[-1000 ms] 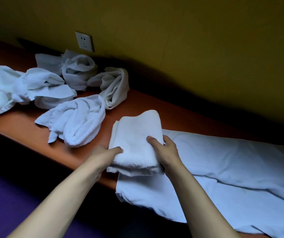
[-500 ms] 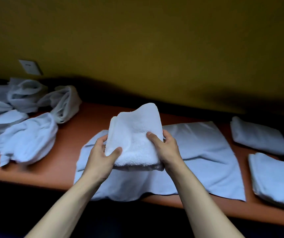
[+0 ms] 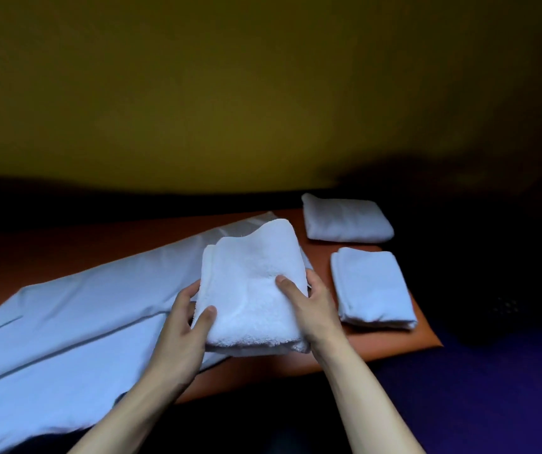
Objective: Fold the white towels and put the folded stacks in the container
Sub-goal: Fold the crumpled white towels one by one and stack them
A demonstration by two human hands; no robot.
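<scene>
i held a folded white terry towel (image 3: 253, 290) between both hands above the reddish-brown wooden tabletop (image 3: 66, 250). my left hand (image 3: 181, 326) clamped its left edge, thumb on top of the cloth and the other fingers tucked beneath. my right hand (image 3: 312, 299) clasped the right edge the same way, thumb pressed on the top face and fingers curled under the side. the towel's far end rose in a soft hump and its near folded edge faced me, lifted clear of the surface.

under and to the left of the held towel, a large flat white sheet of smooth cloth (image 3: 66, 339) lay spread across the tabletop, its near edge hanging over the front. to the right, a second folded white towel (image 3: 372, 285) rested on the wood just beside my right hand, and a third folded white towel (image 3: 346, 217) sat behind it near the dark yellow wall (image 3: 263, 93). the two lay close together but apart. the area right of the tabletop was too dark to make out.
</scene>
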